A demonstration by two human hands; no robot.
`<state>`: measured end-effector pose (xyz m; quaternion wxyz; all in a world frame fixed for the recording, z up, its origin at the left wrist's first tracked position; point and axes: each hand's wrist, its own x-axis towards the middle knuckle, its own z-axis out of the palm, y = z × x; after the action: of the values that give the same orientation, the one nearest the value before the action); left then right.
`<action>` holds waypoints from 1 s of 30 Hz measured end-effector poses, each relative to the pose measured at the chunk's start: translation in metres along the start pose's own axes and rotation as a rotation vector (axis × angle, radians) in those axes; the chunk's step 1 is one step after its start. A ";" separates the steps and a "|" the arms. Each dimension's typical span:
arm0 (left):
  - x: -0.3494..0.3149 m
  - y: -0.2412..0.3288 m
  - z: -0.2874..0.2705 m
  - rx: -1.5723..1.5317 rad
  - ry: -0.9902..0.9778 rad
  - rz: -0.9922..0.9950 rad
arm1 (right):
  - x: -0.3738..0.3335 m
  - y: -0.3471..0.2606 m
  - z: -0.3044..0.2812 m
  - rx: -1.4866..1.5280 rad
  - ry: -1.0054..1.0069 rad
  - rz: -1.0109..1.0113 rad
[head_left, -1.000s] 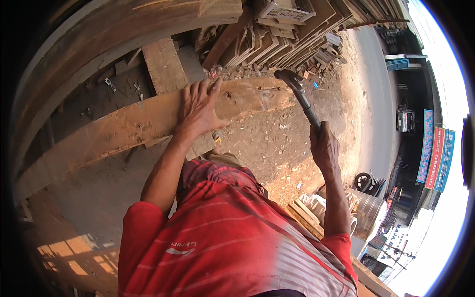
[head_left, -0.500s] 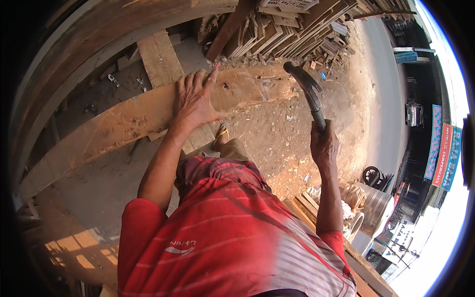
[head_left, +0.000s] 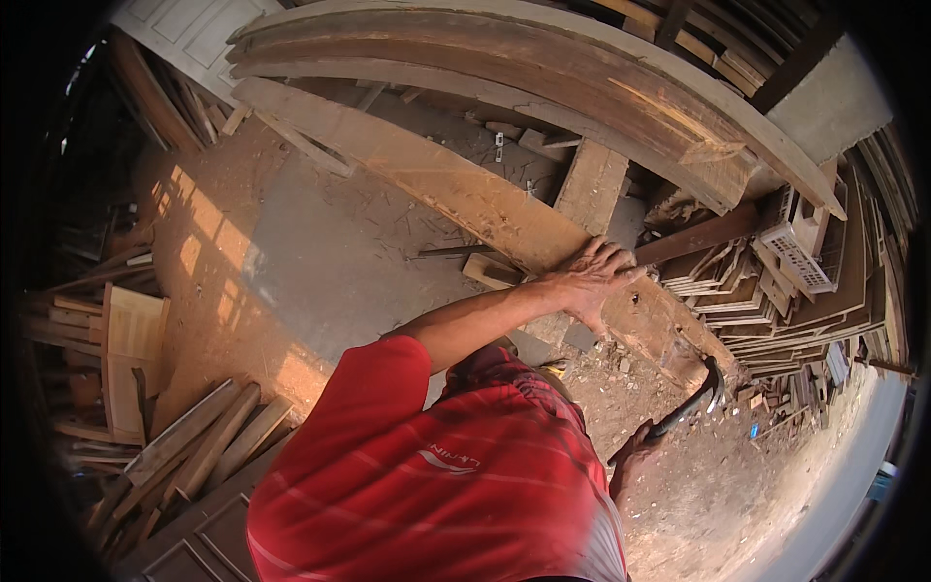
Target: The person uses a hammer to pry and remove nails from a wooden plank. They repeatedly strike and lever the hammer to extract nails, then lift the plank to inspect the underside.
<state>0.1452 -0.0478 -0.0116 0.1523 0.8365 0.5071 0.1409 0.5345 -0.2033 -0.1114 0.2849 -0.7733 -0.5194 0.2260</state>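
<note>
A long wooden plank (head_left: 427, 179) runs slantwise from the far left to the near right. My left hand (head_left: 590, 283) spans its width near the right end, fingers over the far edge and thumb at the near side. Close to that hand a dark hole marks the plank's face. My right hand (head_left: 635, 450) is wrapped round the handle of a claw hammer (head_left: 685, 409). The hammer's head is at the plank's right end; whether it touches the wood I cannot tell. A short board (head_left: 593, 184) lies crosswise beyond the plank.
Thick stacked beams (head_left: 485, 50) stretch along the far side. Thin boards (head_left: 756, 310) are piled at the right, with a white plastic crate (head_left: 797, 254) on them. Scrap lumber (head_left: 208, 441) lies at the lower left. A road (head_left: 839, 485) passes at the lower right.
The view has swung left, so the workshop floor and scrap lumber show. The hammer has come down from its raised position to the plank's right end. My left hand stays on the plank.
</note>
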 end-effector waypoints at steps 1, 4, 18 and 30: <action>-0.005 0.001 -0.001 0.010 -0.002 -0.029 | 0.008 0.004 0.010 -0.040 -0.071 0.067; -0.010 0.008 0.000 0.034 -0.020 -0.097 | 0.008 -0.009 0.023 -0.008 -0.093 0.058; -0.003 0.018 -0.016 0.081 -0.056 -0.107 | 0.034 0.015 0.022 0.049 -0.101 -0.076; 0.008 0.025 -0.021 0.088 -0.088 -0.135 | 0.026 -0.040 -0.029 0.118 -0.163 0.199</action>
<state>0.1611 -0.0493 0.0178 0.1469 0.8118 0.5607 0.0710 0.5355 -0.1735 -0.0648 0.2630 -0.7818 -0.4475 0.3456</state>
